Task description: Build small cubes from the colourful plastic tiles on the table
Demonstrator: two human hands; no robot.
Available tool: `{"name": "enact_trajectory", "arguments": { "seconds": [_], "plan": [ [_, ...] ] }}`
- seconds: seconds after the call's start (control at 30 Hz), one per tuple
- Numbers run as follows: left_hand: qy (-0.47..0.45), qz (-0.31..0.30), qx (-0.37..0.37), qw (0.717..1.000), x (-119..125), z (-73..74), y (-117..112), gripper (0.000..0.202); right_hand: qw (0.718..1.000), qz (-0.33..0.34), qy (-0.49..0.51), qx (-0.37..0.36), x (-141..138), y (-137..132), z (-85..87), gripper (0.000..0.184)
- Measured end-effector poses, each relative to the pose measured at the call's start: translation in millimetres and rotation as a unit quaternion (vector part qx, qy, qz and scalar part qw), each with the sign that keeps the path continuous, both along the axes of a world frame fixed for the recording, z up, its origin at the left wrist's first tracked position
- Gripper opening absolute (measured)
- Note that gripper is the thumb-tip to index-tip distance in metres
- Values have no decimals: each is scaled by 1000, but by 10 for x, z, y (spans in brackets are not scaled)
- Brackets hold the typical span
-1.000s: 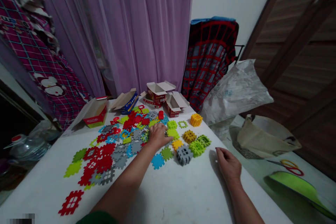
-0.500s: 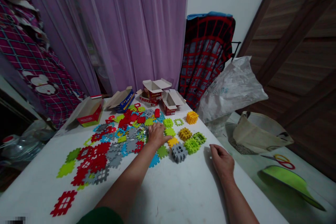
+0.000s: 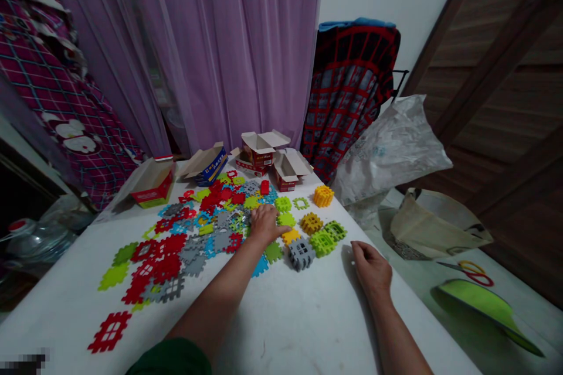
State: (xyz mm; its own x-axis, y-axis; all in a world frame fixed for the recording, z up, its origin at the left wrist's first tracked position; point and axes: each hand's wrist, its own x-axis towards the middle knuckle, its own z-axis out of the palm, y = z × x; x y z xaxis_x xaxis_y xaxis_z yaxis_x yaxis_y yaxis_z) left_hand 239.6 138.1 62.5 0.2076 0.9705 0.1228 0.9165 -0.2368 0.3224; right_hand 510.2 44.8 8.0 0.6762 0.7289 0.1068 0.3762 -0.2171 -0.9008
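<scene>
Bench (image 3: 316, 328), across lower frame | loose tiles (image 3: 167, 266), heaped left of centre; work lightly from above, interlocking teeth could drag neighbours | right hand (image 3: 373, 268), lower right: fingers curled in, nothing visible held | left hand (image 3: 264, 224), mid-frame over heap's edge: thumb spread wide, fingertips hidden, hold can't be told | lime tile (image 3: 287, 219) just beside thumb

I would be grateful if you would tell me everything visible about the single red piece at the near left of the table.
The red piece is a flat, roughly square tile that looks like plastic. Notches and tabs run around its edges, and crossing bars divide its middle opening into four panes through which the white table shows. It lies flat, apart from the other pieces, and looks whole. Only the table touches it; neither hand does.
</scene>
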Motion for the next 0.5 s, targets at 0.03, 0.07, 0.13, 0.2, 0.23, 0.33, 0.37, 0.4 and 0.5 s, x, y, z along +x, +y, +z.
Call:
{"name": "enact_trajectory", "arguments": {
  "seconds": [0.03,0.07,0.13,0.2,0.23,0.33,0.37,0.4,0.5],
  "plan": [
    [1,0,0,1000,1,-5,0,50,1000,-1,0,4,0,1,-6,52],
    [1,1,-1,1000,2,-11,1,50,1000,-1,0,7,2,3,-11,52],
    [1,4,-4,1000,-3,-23,6,50,1000,-2,0,10,9,6,-21,52],
    [0,8,-3,1000,-30,-28,7,50,1000,-1,1,5,18,7,-29,52],
    [-3,10,1,1000,-58,-27,1,49,1000,-1,1,4,22,8,-31,52],
    [-24,14,21,999,-217,-12,-80,39,1000,-6,3,8,23,7,-34,51],
    [-32,13,25,999,-289,-6,-136,34,1000,-9,3,10,20,7,-33,51],
    [-38,10,27,999,-363,-2,-209,29,1000,-10,4,9,16,7,-29,52],
    [-43,-22,5,999,-537,-8,-495,20,1000,-10,7,6,1,7,-10,52]
  ]
}}
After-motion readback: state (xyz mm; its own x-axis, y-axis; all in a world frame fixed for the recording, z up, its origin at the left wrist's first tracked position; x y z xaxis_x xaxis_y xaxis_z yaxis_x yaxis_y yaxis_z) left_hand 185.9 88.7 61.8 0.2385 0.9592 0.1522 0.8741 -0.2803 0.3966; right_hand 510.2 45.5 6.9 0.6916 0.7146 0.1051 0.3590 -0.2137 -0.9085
